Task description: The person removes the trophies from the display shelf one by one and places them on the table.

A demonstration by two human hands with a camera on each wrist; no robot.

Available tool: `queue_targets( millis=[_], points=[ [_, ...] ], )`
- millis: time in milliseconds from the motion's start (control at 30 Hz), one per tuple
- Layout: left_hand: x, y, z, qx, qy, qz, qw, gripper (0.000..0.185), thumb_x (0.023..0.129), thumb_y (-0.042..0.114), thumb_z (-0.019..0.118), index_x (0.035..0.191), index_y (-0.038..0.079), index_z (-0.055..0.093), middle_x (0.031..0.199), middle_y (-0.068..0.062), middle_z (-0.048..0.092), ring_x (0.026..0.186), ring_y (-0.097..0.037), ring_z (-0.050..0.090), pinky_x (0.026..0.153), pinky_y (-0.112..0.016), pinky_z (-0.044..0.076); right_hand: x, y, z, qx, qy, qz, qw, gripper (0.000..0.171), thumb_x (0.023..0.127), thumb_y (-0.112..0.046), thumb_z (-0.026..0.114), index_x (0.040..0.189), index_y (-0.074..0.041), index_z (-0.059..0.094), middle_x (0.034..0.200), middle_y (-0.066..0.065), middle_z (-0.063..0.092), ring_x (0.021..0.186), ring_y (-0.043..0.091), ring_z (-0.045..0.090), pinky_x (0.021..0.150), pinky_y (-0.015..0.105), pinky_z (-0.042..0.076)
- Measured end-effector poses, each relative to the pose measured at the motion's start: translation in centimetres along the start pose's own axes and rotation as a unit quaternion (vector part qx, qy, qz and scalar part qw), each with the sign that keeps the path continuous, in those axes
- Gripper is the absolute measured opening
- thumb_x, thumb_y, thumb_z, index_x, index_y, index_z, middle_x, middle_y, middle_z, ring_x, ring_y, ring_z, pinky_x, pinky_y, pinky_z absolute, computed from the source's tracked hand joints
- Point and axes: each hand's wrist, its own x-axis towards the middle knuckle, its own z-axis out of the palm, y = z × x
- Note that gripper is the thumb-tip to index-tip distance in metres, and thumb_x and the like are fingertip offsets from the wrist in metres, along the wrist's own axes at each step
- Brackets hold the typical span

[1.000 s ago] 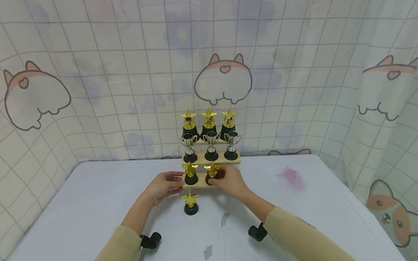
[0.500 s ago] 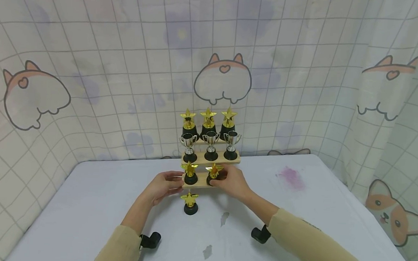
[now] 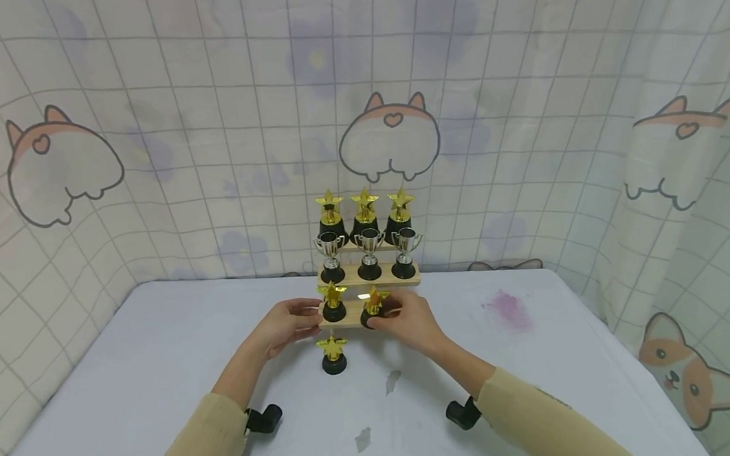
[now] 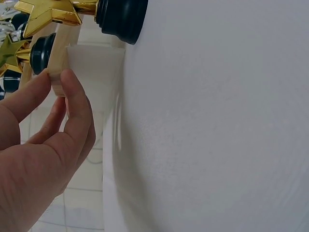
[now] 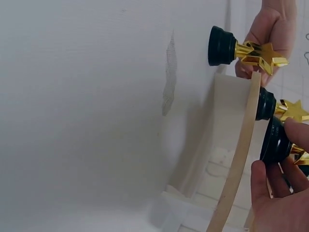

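Observation:
In the head view my left hand [image 3: 283,327] pinches the left end of the lowest wooden board [image 3: 349,314] of a tiered stand; the left wrist view shows thumb and fingers on either side of the board's end. My right hand [image 3: 411,323] holds a small gold star trophy [image 3: 373,301] by its black base [image 5: 276,142], over the middle of that same board. A matching star trophy [image 3: 334,309] stands upright at the board's left end. Another star trophy [image 3: 333,358] stands on the table in front of the stand.
Three silver cup trophies [image 3: 370,252] stand on the middle tier [image 3: 370,276]. Three larger gold star trophies [image 3: 364,217] occupy the top tier. A white cloth covers the table [image 3: 505,387], with a checked curtain [image 3: 253,112] behind it.
My right hand and forearm have shifted slightly to the right, and the star trophy in it has moved a little right along the lowest board. My left hand keeps its place.

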Motion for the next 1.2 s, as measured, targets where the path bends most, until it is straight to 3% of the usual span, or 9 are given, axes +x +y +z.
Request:
queue_targets(
  millis=[633, 900, 1200],
  points=[
    [0.1, 0.0, 0.1, 0.001, 0.004, -0.004, 1.0000, 0.045, 0.097, 0.000, 0.069, 0.140, -0.002, 0.056, 0.126, -0.020, 0.058, 0.104, -0.028, 0.067, 0.092, -0.038, 0.060, -1.4, -0.1, -0.3, 0.006, -0.017, 0.010, 1.000, 0.030, 0.082, -0.011, 0.087, 0.107, 0.000, 0.073, 0.097, 0.007, 0.073, 0.090, 0.022, 0.072, 0.083, 0.033, 0.061],
    [0.0, -0.1, 0.1, -0.006, 0.004, 0.002, 1.0000, 0.046, 0.097, -0.002, 0.069, 0.140, -0.005, 0.054, 0.123, -0.021, 0.058, 0.102, -0.028, 0.067, 0.091, -0.038, 0.060, -2.1, 0.6, 0.0, -0.001, -0.014, -0.002, 1.000, 0.030, 0.080, -0.012, 0.089, 0.103, -0.002, 0.073, 0.094, 0.004, 0.071, 0.087, 0.020, 0.072, 0.080, 0.030, 0.061],
    [0.2, -0.2, 0.2, -0.005, 0.007, 0.002, 1.0000, 0.045, 0.096, -0.002, 0.069, 0.140, -0.004, 0.055, 0.124, -0.021, 0.058, 0.100, -0.026, 0.067, 0.092, -0.039, 0.060, -3.1, 0.9, 0.1, -0.009, -0.033, 0.013, 0.999, 0.027, 0.081, -0.014, 0.089, 0.100, -0.006, 0.071, 0.093, 0.001, 0.070, 0.086, 0.018, 0.070, 0.079, 0.029, 0.061]
  ],
)
